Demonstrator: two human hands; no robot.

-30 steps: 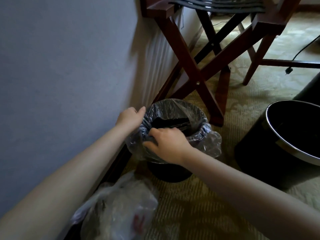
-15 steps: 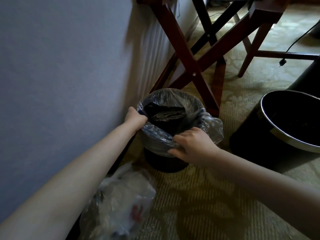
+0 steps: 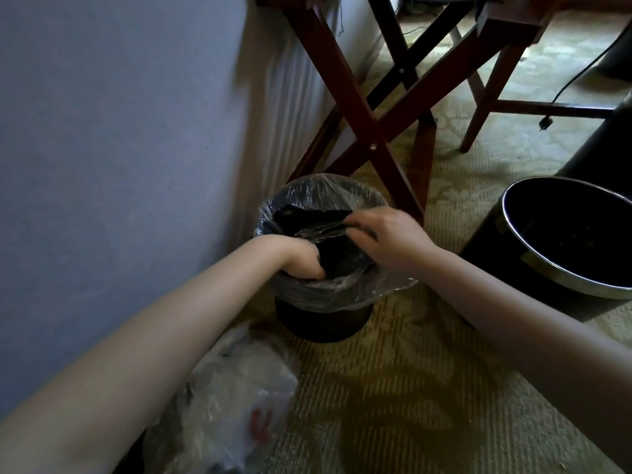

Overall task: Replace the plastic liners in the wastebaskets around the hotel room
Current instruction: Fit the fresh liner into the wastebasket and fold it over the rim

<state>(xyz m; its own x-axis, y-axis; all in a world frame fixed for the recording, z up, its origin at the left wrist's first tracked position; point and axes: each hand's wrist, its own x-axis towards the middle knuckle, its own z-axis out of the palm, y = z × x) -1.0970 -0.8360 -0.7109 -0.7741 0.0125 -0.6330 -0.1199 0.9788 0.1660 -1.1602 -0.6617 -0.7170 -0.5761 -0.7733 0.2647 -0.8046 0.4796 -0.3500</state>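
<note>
The small wastebasket (image 3: 321,321) is hemmed in by the wall (image 3: 119,148) close on its left, crossed wooden legs (image 3: 355,121) just behind, and a filled plastic bag (image 3: 236,398) near-left. The left hand (image 3: 301,260), reaching in, and the right hand (image 3: 386,237), pinching the liner (image 3: 325,196), crowd its mouth. Open carpet (image 3: 427,388) lies near-right, short of the larger bin (image 3: 492,265).

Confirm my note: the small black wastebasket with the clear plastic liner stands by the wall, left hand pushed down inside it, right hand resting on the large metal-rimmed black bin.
Wrong on the right hand. The head view shows the right hand pinching the clear plastic liner over the mouth of the small black wastebasket, apart from the large metal-rimmed black bin. The rest holds: the left hand is pushed down inside it.
</note>
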